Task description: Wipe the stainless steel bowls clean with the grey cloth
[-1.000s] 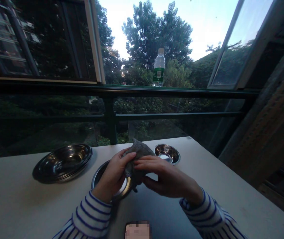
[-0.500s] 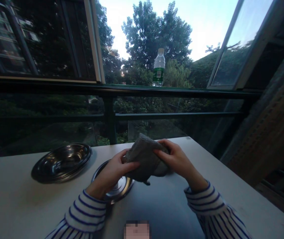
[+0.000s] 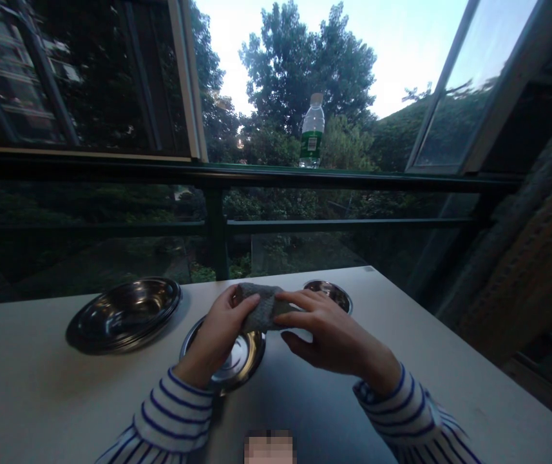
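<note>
A folded grey cloth (image 3: 260,307) is held between both hands just above the table. My left hand (image 3: 218,336) pinches its left end with fingers closed. My right hand (image 3: 326,335) lies over the cloth's right end, fingers extended and pressing on it. Under my left hand sits a shallow steel bowl (image 3: 237,357). A small steel bowl (image 3: 331,292) stands just behind my right hand.
A stack of larger steel bowls (image 3: 123,312) sits at the left of the white table (image 3: 38,399). A dark railing (image 3: 304,177) runs behind the table, with a water bottle (image 3: 311,132) standing on it. The table's right edge drops off near a wall.
The cloth was lifted and spread between both hands, and is now folded smaller and lower. My right hand moved from gripping its far side to lying over its right end.
</note>
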`<state>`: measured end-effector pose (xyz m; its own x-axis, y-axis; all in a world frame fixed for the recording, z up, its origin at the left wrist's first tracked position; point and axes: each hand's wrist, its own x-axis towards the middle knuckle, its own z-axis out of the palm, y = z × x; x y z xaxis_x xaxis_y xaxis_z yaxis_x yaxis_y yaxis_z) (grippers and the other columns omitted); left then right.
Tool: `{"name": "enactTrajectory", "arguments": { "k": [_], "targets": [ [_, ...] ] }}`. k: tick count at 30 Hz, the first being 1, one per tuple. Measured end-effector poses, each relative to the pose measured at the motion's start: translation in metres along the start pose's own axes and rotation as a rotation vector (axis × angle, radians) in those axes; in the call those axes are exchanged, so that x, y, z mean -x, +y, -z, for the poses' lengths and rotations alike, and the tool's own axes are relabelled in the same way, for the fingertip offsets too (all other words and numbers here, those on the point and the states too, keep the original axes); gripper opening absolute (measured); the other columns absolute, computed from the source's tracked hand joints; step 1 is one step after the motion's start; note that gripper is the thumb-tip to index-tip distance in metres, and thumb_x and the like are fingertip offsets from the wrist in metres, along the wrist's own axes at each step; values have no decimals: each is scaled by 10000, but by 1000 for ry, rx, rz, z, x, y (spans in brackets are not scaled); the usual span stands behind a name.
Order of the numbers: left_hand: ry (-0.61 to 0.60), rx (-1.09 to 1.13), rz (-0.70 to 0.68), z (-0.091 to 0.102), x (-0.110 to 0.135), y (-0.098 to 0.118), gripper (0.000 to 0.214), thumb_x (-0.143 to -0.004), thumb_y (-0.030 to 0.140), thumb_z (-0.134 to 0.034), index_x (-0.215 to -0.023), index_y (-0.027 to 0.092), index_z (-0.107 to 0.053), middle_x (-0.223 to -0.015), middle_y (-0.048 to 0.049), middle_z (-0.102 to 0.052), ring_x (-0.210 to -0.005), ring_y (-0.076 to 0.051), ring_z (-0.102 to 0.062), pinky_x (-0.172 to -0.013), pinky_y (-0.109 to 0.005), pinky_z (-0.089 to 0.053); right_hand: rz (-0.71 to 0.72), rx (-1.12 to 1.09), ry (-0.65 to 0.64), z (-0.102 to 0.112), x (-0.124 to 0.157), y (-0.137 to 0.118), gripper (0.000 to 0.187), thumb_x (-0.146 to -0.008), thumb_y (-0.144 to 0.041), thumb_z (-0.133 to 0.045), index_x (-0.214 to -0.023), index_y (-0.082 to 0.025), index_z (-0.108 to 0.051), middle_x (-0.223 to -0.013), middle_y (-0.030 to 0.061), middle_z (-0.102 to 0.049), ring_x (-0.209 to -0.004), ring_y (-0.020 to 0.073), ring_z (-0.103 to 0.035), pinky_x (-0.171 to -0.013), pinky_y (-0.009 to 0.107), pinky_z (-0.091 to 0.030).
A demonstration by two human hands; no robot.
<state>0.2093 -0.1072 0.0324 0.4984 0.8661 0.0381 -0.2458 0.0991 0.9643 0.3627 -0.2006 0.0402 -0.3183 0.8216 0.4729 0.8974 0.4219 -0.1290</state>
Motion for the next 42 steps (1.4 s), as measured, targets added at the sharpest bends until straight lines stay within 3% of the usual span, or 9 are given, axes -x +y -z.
{"name": "enactTrajectory", "arguments": {
  "k": [4,7,12,15,24,27,31,35,42],
  "targets": [
    [-149,-1,4,-1,2,-6,188,-669,212,-624,-834,135,-577,-775,-33,-652,-679,-142,-592,-652,-252,-444,-176,-158,122,-6,1,6,502,-799,-346,-506,-1263,-204,-378,-1300,105,-401,-1175,235,-363,-955,428,-300],
    [-251,48,35,-2,4,-4,177,-687,207,-610,-848,138,-585,-814,-50,-658,-693,-149,-596,-662,-261,-447,-261,-395,71,-14,1,12,643,-790,-371,-516,-1334,-173,-237,-1276,114,-427,-1148,218,-406,-931,374,-342],
    [-160,-99,46,0,4,0,191,-681,229,-625,-846,132,-631,-773,-41,-672,-653,-130,-585,-629,-230,-437,-325,-600,34,-21,-3,13,318,-777,-263,-530,-1083,-174,-518,-935,35,-603,-831,154,-552,-720,264,-435],
    [-150,-121,44,2,2,-1,209,-672,235,-632,-854,133,-643,-776,-46,-679,-659,-136,-590,-624,-231,-435,-379,-637,58,-21,-4,11,239,-748,-245,-556,-973,-164,-538,-827,9,-589,-740,133,-536,-636,231,-428],
    [116,-406,-204,13,5,13,247,-603,290,-678,-815,164,-670,-812,-61,-685,-786,-206,-595,-723,-278,-421,-520,-813,229,-32,-2,12,368,-729,-212,-531,-1097,-194,-529,-1029,36,-583,-916,182,-543,-759,295,-443],
    [-8,-653,-283,24,16,15,159,-677,320,-606,-736,197,-688,-760,-51,-683,-747,-206,-590,-704,-278,-415,-696,-917,306,-41,7,15,397,-703,-259,-562,-1094,-195,-537,-964,37,-615,-829,185,-582,-672,285,-479],
    [-282,-1127,-381,39,35,0,244,-794,303,-447,-853,215,-667,-897,-63,-665,-842,-207,-577,-763,-311,-403,-902,-1129,370,-49,20,20,440,-694,-317,-582,-1109,-183,-521,-826,34,-645,-638,164,-604,-516,254,-486],
    [-341,-1466,-358,47,48,-21,308,-821,294,-378,-940,174,-636,-933,-113,-640,-853,-234,-574,-737,-363,-422,-971,-1308,421,-52,23,23,351,-726,-346,-559,-1025,-164,-560,-761,39,-640,-540,139,-578,-434,224,-456],
    [-372,-1550,-411,48,53,-34,266,-796,267,-423,-929,171,-633,-886,-108,-646,-813,-231,-577,-711,-370,-437,-929,-1256,422,-55,29,28,288,-706,-377,-556,-887,-154,-577,-668,24,-609,-494,139,-550,-404,230,-433]
  ]
}}
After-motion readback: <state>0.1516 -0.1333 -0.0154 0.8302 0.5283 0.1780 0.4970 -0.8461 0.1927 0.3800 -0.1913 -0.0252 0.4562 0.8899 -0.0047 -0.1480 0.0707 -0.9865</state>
